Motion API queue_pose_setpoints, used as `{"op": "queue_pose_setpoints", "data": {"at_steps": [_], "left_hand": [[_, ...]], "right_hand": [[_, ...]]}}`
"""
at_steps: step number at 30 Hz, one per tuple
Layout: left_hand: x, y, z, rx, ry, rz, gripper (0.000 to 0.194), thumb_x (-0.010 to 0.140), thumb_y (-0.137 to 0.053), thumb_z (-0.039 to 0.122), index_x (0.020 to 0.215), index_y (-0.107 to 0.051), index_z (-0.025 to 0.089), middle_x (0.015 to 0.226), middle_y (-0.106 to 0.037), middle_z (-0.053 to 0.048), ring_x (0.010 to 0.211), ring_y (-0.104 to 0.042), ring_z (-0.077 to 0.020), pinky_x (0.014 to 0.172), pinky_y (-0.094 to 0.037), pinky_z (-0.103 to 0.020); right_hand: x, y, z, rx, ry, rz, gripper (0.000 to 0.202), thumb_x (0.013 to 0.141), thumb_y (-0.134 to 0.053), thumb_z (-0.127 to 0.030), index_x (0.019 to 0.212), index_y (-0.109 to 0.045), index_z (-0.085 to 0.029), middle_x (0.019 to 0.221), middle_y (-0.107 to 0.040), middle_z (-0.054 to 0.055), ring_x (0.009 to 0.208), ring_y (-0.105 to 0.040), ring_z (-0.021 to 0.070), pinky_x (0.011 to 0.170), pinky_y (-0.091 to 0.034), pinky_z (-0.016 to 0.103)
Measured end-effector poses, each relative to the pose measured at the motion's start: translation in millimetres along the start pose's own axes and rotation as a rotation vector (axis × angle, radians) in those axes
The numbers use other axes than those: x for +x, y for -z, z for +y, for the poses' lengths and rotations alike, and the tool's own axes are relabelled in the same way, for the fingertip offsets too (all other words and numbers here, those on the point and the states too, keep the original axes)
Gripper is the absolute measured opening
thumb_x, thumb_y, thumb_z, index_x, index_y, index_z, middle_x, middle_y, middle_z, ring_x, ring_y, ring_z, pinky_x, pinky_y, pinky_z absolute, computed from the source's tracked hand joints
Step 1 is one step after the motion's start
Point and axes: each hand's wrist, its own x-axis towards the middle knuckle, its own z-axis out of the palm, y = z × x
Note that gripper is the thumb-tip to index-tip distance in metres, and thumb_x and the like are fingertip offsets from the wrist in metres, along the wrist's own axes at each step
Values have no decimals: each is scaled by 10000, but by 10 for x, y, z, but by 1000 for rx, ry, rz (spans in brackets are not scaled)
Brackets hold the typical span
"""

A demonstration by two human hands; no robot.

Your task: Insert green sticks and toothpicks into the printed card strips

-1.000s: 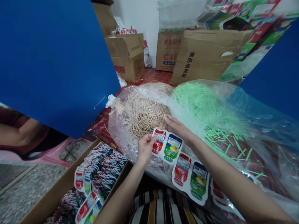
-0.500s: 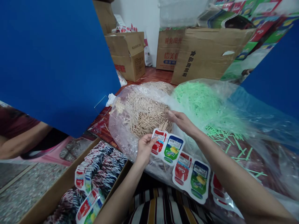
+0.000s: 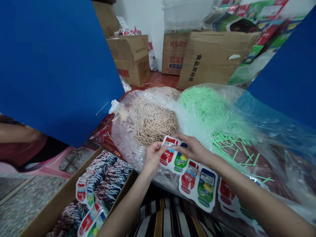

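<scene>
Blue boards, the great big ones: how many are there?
2. The left board fills the upper left; the right board is at the right edge, past the green sticks. Both are cut off by the picture's edge.

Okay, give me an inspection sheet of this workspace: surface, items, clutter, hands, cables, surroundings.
Surface: reddish-brown tabletop, partly under clear plastic.
Job's things: held Cola-and-lemon card; similar card beside it; tan sticks; green strips; packed cards in an open box.
Clutter: crumpled white tissue; loose green strips at right.
Hands: left hand pinches the held card's Cola side; right hand touches its upper part.
Cables: nothing seen.
Surroundings: blue panels, cardboard boxes, another person's arm.
</scene>
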Motion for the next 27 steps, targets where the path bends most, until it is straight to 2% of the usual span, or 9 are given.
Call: {"op": "queue_pose_setpoints", "data": {"at_steps": [4, 8, 11, 13, 17, 22, 27], "left_hand": [[-54, -54, -4, -78, 40, 19, 294, 527, -839, 283, 710, -659, 139, 664, -713, -13, 556, -621, -119, 597, -494, -244], [-88, -81, -9, -86, 48, -10, 275, 542, -836, 268, 697, -650, 138, 648, -706, -8, 554, -612, -106, 592, -489, -229], [-101, -101, -14, -40, 41, -43, 260, 565, -827, 273, 691, -644, 139, 649, -703, -2, 545, -608, -103, 573, -484, -220], [-113, -121, -16, 20, 28, -110, 264, 579, -821, 284, 723, -654, 139, 674, -708, -9, 566, -620, -114, 593, -498, -235], [-138, -161, -26, 142, 7, -183, 273, 569, -827, 292, 709, -657, 129, 624, -694, -9, 519, -611, -123, 552, -498, -239], [-158, -197, -19, 166, 4, -160, 260, 573, -822, 301, 671, -653, 128, 592, -686, -2, 482, -595, -119, 510, -482, -227], [-203, -228, 19, 213, 75, -316, 289, 571, -827, 228, 810, -698, 129, 723, -728, -24, 607, -645, -139, 623, -518, -252]], "right_hand": [[-113, 19, -12, -4, 44, 27, 351, 851, -597, -299, 1199, -592, -254, 1092, -665, 81, 977, -635, 235, 849, -495, 359], [-181, 90, -40, -22, 83, 8, 342, 867, -572, -299, 1204, -602, -245, 1162, -646, 87, 1009, -632, 225, 866, -494, 348], [-221, 126, -28, -5, -1, -19, 309, 868, -565, -322, 1157, -632, -238, 1050, -702, 63, 890, -674, 221, 771, -527, 330], [-249, 141, -23, 9, -51, 3, 282, 874, -553, -331, 1120, -650, -232, 1005, -718, 48, 868, -681, 217, 748, -530, 317], [-313, 136, -25, -1, -16, -27, 345, 890, -532, -307, 1224, -586, -240, 1148, -674, 52, 988, -655, 215, 837, -501, 314], [-378, 146, -45, -53, 35, -102, 317, 897, -515, -269, 1193, -608, -205, 1021, -712, 56, 868, -671, 187, 747, -495, 276], [-410, 274, -146, -36, -54, -72, 329, 868, -554, -244, 1184, -615, -173, 1058, -706, 70, 882, -670, 186, 745, -495, 262]]}}
